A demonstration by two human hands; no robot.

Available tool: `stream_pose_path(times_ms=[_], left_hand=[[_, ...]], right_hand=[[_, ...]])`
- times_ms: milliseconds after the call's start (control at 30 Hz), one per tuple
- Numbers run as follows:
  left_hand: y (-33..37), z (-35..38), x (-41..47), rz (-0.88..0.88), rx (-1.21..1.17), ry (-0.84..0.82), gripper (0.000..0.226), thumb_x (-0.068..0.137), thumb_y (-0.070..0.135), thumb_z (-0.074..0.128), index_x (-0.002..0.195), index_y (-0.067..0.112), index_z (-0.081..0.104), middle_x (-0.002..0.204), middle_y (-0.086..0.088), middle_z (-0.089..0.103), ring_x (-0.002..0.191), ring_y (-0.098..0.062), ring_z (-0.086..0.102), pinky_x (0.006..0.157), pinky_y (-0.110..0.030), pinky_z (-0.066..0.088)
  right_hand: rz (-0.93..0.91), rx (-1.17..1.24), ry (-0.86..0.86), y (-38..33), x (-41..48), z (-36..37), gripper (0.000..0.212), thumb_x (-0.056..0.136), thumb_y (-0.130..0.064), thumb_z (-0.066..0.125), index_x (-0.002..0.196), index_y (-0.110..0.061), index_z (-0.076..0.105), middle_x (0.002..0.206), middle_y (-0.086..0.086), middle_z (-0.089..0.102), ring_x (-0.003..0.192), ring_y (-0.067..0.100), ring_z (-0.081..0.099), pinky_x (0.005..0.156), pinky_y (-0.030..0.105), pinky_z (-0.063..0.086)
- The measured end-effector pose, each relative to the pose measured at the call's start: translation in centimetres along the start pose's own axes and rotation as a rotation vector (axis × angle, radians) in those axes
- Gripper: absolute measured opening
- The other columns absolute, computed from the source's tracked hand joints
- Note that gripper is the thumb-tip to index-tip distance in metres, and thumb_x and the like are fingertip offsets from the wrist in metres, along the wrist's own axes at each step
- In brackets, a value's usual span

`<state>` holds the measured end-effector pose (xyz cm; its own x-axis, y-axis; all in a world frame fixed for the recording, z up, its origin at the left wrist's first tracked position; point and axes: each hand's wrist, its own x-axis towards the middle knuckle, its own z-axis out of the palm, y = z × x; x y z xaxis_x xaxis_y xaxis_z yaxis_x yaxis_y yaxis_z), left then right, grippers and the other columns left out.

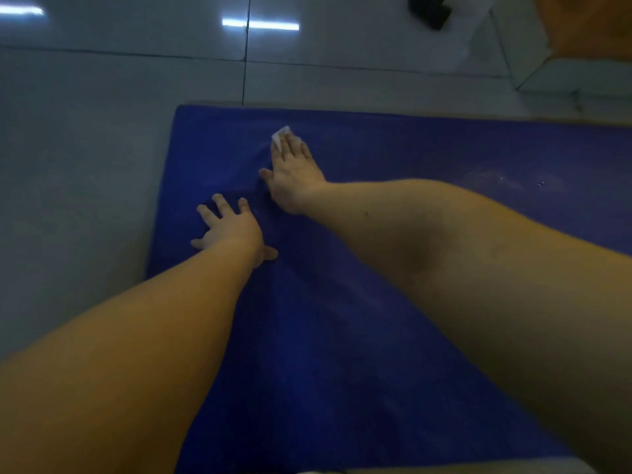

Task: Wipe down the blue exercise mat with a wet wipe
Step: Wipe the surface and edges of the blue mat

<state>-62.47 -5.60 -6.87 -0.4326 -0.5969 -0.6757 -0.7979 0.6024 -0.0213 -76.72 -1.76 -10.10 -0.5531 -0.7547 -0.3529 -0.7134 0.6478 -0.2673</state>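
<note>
The blue exercise mat (pixel 342 302) lies flat on a tiled floor and fills the middle and right of the head view. My right hand (pixel 292 172) lies flat near the mat's far left corner, fingers straight, pressing a white wet wipe (pixel 279 135) onto the mat. Only the wipe's far edge shows beyond the fingertips; the rest is hidden under the hand. My left hand (pixel 229 229) rests on the mat closer to me and further left, fingers spread, palm down, holding nothing.
Pale glossy floor tiles (pixel 85 165) surround the mat on the left and far side. A dark object (pixel 429 10) lies on the floor at the top right. A white ledge (pixel 574 80) stands at the far right. Whitish marks (pixel 506 179) dot the mat's right part.
</note>
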Motion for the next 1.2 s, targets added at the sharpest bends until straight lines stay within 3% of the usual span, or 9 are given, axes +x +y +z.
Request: stream_pose_path(times_ms=[167, 300, 533, 700, 767, 900, 967, 1067, 1200], left_hand=[[0.1, -0.2, 0.1, -0.003, -0.005, -0.014, 0.128, 0.075, 0.054, 0.082, 0.159, 0.028, -0.011, 0.163, -0.009, -0.027, 0.15, -0.041, -0.018, 0.112, -0.071, 0.025], [0.1, 0.0, 0.4, 0.005, 0.001, -0.012, 0.129, 0.074, 0.056, 0.081, 0.159, 0.029, -0.012, 0.162, -0.009, -0.029, 0.15, -0.042, -0.018, 0.111, -0.071, 0.026], [0.0, 0.1, 0.4, 0.013, -0.004, 0.0, 0.13, 0.073, 0.057, 0.082, 0.159, 0.028, -0.012, 0.162, -0.009, -0.03, 0.15, -0.042, -0.019, 0.112, -0.071, 0.025], [0.4, 0.0, 0.4, 0.003, -0.021, -0.013, 0.13, 0.074, 0.053, 0.083, 0.159, 0.026, -0.012, 0.161, -0.011, -0.031, 0.149, -0.043, -0.02, 0.112, -0.072, 0.024], [0.4, -0.1, 0.5, -0.005, -0.019, -0.014, 0.13, 0.074, 0.053, 0.083, 0.159, 0.026, -0.012, 0.161, -0.011, -0.031, 0.149, -0.043, -0.02, 0.112, -0.072, 0.024], [0.3, -0.1, 0.4, 0.001, -0.02, -0.013, 0.129, 0.075, 0.054, 0.082, 0.159, 0.027, -0.012, 0.161, -0.01, -0.031, 0.149, -0.043, -0.02, 0.112, -0.072, 0.025], [0.2, -0.1, 0.5, 0.007, -0.025, -0.01, 0.128, 0.075, 0.054, 0.082, 0.159, 0.027, -0.011, 0.161, -0.01, -0.031, 0.149, -0.043, -0.02, 0.112, -0.071, 0.025], [0.1, 0.0, 0.5, 0.005, -0.02, -0.006, 0.128, 0.075, 0.055, 0.081, 0.159, 0.029, -0.011, 0.162, -0.008, -0.03, 0.149, -0.042, -0.02, 0.112, -0.071, 0.026], [-0.1, 0.2, 0.5, 0.014, -0.003, 0.008, 0.128, 0.074, 0.058, 0.08, 0.159, 0.03, -0.011, 0.162, -0.008, -0.029, 0.15, -0.041, -0.018, 0.111, -0.07, 0.028]], right_hand=[[-0.048, -0.021, -0.054, -1.2, 2.3, -1.1, 0.075, 0.105, -0.054, 0.023, 0.161, -0.016, -0.009, 0.167, 0.005, -0.023, 0.152, 0.027, -0.024, 0.124, 0.051, -0.008], [-0.026, -0.021, -0.038, 0.3, 2.9, -1.7, 0.077, 0.105, -0.054, 0.028, 0.161, -0.018, -0.01, 0.167, 0.006, -0.021, 0.154, 0.026, -0.019, 0.126, 0.047, -0.006], [0.4, -0.162, 0.108, 14.7, 3.4, -3.9, 0.076, 0.098, -0.059, 0.019, 0.16, -0.014, 0.016, 0.168, 0.012, 0.005, 0.155, 0.031, 0.0, 0.126, 0.046, 0.003], [0.609, 0.026, 0.093, 16.2, 1.3, -4.2, 0.077, 0.105, -0.054, 0.02, 0.16, -0.007, -0.006, 0.168, 0.016, -0.013, 0.155, 0.032, -0.013, 0.125, 0.044, -0.008], [0.568, 0.047, 0.111, 13.0, 2.3, -3.8, 0.076, 0.106, -0.052, 0.02, 0.16, -0.005, -0.005, 0.167, 0.017, -0.013, 0.154, 0.034, -0.014, 0.125, 0.046, -0.007], [0.244, 0.063, 0.092, 4.7, 4.1, -2.4, 0.067, 0.107, -0.048, 0.023, 0.162, -0.015, 0.004, 0.168, 0.011, -0.013, 0.154, 0.032, -0.017, 0.125, 0.046, -0.007], [0.106, 0.057, 0.03, 1.4, 4.1, -1.9, 0.069, 0.106, -0.052, 0.023, 0.162, -0.021, -0.002, 0.167, 0.011, -0.019, 0.153, 0.032, -0.02, 0.124, 0.049, -0.01], [0.058, -0.045, -0.036, 0.4, 3.9, -1.5, 0.072, 0.103, -0.063, 0.021, 0.161, -0.032, -0.009, 0.164, 0.012, -0.029, 0.15, 0.035, -0.028, 0.123, 0.052, -0.013], [0.054, -0.047, -0.046, 2.6, 3.9, -1.9, 0.073, 0.104, -0.06, 0.017, 0.161, -0.024, -0.008, 0.166, 0.012, -0.023, 0.153, 0.027, -0.023, 0.125, 0.046, -0.01]])
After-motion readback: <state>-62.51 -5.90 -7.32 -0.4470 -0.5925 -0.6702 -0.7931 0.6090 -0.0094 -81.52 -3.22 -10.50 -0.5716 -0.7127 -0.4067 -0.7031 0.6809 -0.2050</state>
